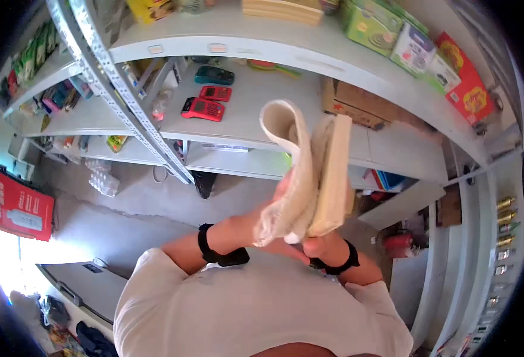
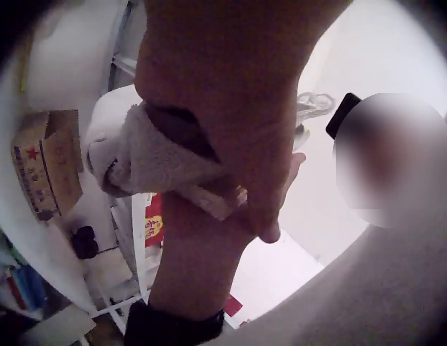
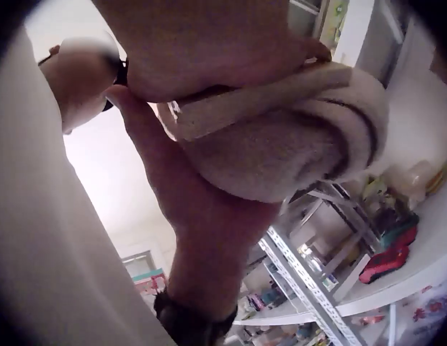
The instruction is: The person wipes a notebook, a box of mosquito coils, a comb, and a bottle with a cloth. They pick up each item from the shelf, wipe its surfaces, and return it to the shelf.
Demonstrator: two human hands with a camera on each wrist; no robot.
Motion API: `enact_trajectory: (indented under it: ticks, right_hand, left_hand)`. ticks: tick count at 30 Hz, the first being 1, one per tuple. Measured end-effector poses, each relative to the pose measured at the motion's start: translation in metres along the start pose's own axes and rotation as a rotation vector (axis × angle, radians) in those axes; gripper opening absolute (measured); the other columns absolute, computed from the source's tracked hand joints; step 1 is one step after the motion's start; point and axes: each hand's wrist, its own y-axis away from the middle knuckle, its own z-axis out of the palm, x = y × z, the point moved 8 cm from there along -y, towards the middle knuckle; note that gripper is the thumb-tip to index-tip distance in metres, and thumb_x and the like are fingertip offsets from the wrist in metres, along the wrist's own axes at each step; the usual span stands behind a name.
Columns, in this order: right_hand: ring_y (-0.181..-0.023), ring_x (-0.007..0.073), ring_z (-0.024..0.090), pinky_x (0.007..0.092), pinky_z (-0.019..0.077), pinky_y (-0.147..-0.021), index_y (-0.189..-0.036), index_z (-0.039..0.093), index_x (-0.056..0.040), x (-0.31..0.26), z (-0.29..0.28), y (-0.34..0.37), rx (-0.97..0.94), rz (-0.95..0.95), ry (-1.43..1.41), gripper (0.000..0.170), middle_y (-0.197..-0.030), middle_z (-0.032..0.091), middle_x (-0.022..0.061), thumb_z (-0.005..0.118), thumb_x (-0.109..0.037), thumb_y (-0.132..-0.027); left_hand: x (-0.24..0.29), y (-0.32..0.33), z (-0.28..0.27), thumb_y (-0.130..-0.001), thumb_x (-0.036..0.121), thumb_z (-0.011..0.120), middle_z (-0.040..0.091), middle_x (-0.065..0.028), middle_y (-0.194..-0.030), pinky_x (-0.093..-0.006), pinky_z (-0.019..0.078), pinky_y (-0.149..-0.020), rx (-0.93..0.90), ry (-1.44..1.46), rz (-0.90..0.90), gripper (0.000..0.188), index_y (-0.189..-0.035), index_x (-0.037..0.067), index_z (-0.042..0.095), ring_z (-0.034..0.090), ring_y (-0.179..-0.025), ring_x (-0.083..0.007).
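Observation:
A cream terry towel (image 1: 287, 154), folded with a loop at its top, is held up in front of the chest. Against its right side stands a pale, flat, wooden-looking slab (image 1: 332, 178). My left hand (image 2: 230, 108) grips the towel from its left side, and most of its fingers are hidden by the cloth in the head view. My right hand (image 3: 202, 50) grips the slab side of the bundle, its thumb at the slab's lower end. In the right wrist view, the slab lies flat along the towel, pressed close to it.
White metal shelves (image 1: 309, 56) curve across the front. On them stand red card terminals (image 1: 202, 109), a cardboard box (image 1: 357, 107) and several packets. A perforated metal post (image 1: 116, 89) rises at the left. Bottles in plastic wrap (image 1: 103, 182) stand on the floor.

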Motion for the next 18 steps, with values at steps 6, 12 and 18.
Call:
enact_trajectory:
  ticks: [6, 12, 18]
  right_hand:
    - [-0.136, 0.037, 0.029, 0.0477, 0.0447, -0.094, -0.151, 0.005, -0.0099, 0.024, 0.084, -0.013, 0.035, 0.25, -0.369, 0.118, -0.152, 0.011, 0.0248, 0.063, -0.075, -0.071]
    - [-0.129, 0.032, 0.038, 0.0456, 0.0377, -0.102, -0.15, 0.005, -0.0059, 0.025, 0.096, -0.032, 0.246, 0.185, -0.166, 0.114, -0.144, 0.027, 0.0209, 0.065, -0.069, -0.075]
    - [-0.139, 0.0321, 0.023, 0.0442, 0.0218, -0.112, -0.15, 0.002, -0.0008, 0.003, 0.095, -0.053, 0.265, 0.219, 0.129, 0.099, -0.152, 0.016, 0.021, 0.063, -0.045, -0.086]
  left_hand:
    - [0.02, 0.036, -0.076, -0.068, 0.035, 0.087, 0.007, -0.0261, -0.156, -0.0459, 0.0192, -0.117, 0.08, -0.223, 0.135, 0.112, -0.152, 0.012, 0.017, 0.015, -0.144, -0.0409]
    - [0.024, 0.062, -0.121, -0.073, 0.021, 0.081, 0.022, -0.0235, -0.152, -0.0465, 0.0225, -0.114, 0.067, 0.139, 0.063, 0.1, -0.151, 0.009, 0.019, 0.026, -0.14, -0.0392]
    - [0.015, 0.095, -0.123, -0.069, 0.025, 0.08, 0.031, -0.0194, -0.146, -0.0461, 0.0241, -0.112, 0.067, -0.323, 0.292, 0.1, -0.148, 0.003, 0.022, 0.034, -0.135, -0.0327]
